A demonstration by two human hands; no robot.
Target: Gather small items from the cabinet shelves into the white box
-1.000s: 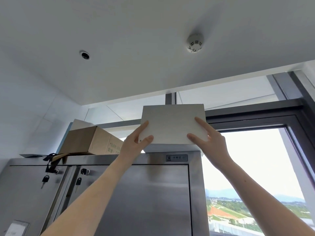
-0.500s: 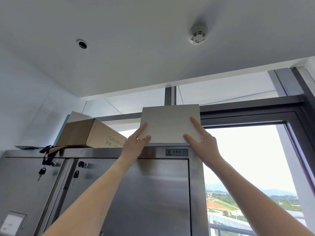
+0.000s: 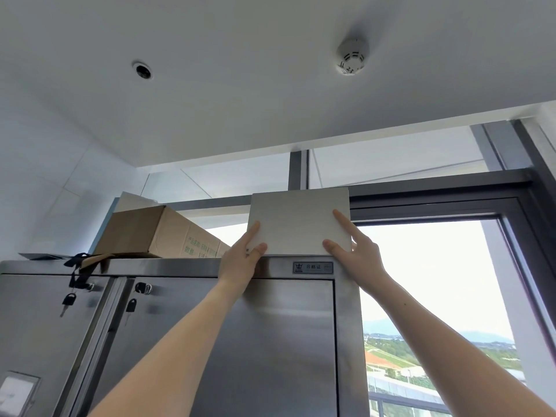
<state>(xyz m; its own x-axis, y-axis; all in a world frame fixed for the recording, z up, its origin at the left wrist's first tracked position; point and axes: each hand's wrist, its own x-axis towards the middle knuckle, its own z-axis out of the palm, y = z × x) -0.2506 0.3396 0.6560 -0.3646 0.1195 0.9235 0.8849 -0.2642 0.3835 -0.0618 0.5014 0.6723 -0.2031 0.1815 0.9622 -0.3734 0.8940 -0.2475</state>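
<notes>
The white box (image 3: 298, 219) stands on top of the tall steel cabinet (image 3: 270, 341), at its right end, above the closed door. My left hand (image 3: 242, 260) grips the box's lower left corner, thumb on the front face. My right hand (image 3: 358, 251) presses against its lower right corner, two fingers spread over the front. Both arms reach up from below. The box's inside is hidden from this low angle.
A brown cardboard box (image 3: 156, 233) lies on the cabinet top to the left. Keys (image 3: 68, 300) hang from the door locks, with a black strap (image 3: 78, 267) above them. A large window (image 3: 436, 281) stands right of the cabinet. The ceiling is close above.
The box has sunk from a raised position until its bottom edge meets the cabinet top. Both hands moved down with it and kept their hold.
</notes>
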